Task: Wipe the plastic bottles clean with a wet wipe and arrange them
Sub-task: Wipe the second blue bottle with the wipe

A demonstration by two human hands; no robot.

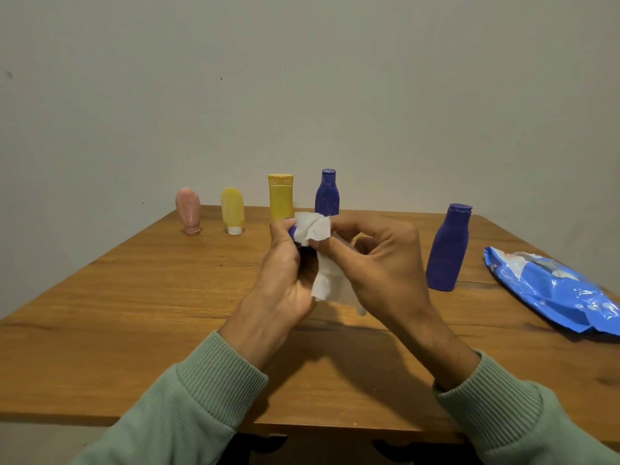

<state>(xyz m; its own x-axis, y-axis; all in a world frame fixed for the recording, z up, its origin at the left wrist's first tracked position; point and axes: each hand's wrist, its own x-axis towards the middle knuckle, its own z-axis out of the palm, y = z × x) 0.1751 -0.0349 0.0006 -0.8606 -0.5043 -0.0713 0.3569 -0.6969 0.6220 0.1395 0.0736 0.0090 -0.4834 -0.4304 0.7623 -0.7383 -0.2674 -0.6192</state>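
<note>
My left hand (pixel 285 273) grips a small blue bottle (pixel 292 231), mostly hidden by fingers and cloth, above the middle of the wooden table (pixel 134 313). My right hand (pixel 379 263) pinches a white wet wipe (pixel 313 229) that is draped over the bottle's top and hangs down between my hands. Along the far edge stand a pink bottle (pixel 189 211), a pale yellow bottle (pixel 232 210), a tall yellow bottle (pixel 280 196) and a dark blue bottle (pixel 327 193). A larger blue bottle (pixel 448 248) stands upright to the right of my hands.
A blue wet-wipe pack (pixel 553 290) lies flat near the table's right edge. A plain wall rises right behind the far row of bottles. The table's front edge runs just under my sleeves.
</note>
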